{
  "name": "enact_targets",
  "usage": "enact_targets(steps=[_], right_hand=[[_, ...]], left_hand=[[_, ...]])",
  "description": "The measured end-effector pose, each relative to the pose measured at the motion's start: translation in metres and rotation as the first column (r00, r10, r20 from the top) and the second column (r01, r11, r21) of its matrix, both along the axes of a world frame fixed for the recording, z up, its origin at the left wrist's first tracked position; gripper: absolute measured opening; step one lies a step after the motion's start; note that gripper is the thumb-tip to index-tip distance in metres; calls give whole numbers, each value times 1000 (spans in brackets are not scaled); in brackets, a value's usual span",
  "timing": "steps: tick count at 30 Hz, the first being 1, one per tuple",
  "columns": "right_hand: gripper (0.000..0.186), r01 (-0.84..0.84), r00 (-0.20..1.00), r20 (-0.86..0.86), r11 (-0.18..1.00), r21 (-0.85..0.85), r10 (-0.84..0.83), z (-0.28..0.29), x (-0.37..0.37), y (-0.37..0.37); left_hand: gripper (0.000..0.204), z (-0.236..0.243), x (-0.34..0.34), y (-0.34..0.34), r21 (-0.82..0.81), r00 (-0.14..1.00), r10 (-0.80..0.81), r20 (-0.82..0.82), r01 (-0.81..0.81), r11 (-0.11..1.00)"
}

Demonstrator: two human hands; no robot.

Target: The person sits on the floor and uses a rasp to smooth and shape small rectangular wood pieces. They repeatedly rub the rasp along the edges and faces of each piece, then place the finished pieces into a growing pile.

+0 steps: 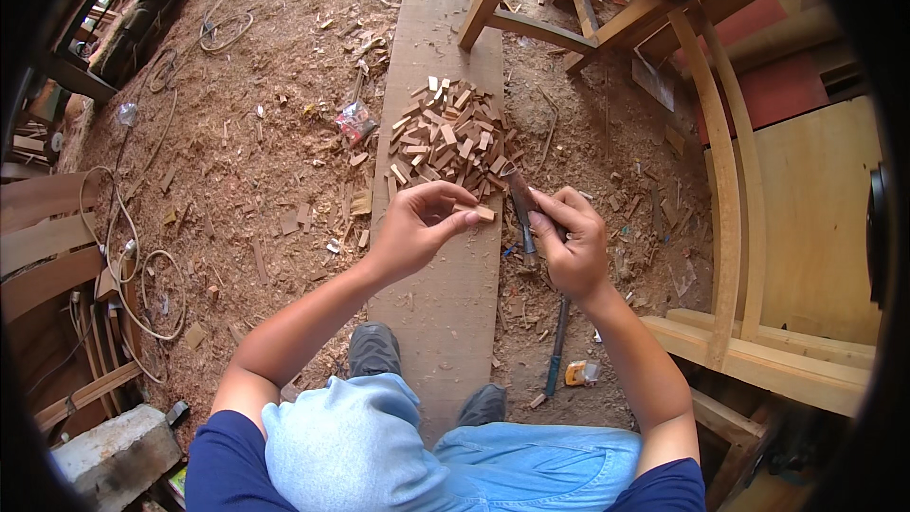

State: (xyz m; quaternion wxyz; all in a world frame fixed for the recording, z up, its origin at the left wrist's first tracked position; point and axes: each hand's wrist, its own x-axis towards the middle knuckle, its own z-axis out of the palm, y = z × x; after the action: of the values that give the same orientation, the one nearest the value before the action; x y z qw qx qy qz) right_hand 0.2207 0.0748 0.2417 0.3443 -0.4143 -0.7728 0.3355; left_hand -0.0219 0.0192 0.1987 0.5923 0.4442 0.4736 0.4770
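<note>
My left hand pinches a small light-brown wood block between thumb and fingers, just above the near side of a block pile. To its right, my right hand is closed on a chisel-like tool, with a brown, wood-like upper end and a grey metal part pointing down. Its exact kind is unclear, and my fingers cover part of it. Beyond both hands lies a heap of small wood blocks on a long flat board. The held block and the tool are apart.
A long tool with a teal grip lies right of the board, near a small yellow object. Wood frames stand at right; a stool-like frame is at the far end. Cables and a concrete block are left.
</note>
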Motion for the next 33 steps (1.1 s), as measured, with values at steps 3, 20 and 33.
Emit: enact_targets(steps=[3, 20, 33], right_hand=[[30, -27, 1000, -16, 1000, -10, 27, 0, 0, -2], [34, -93, 991, 89, 995, -35, 96, 1, -22, -28], [37, -170, 979, 139, 970, 174, 146, 24, -57, -26]], left_hand=[[29, -2, 0, 2, -85, 987, 65, 150, -52, 995], [19, 4, 9, -9, 369, 860, 292, -418, -133, 920], [18, 11, -11, -4, 631, 823, 439, -361, -131, 765]])
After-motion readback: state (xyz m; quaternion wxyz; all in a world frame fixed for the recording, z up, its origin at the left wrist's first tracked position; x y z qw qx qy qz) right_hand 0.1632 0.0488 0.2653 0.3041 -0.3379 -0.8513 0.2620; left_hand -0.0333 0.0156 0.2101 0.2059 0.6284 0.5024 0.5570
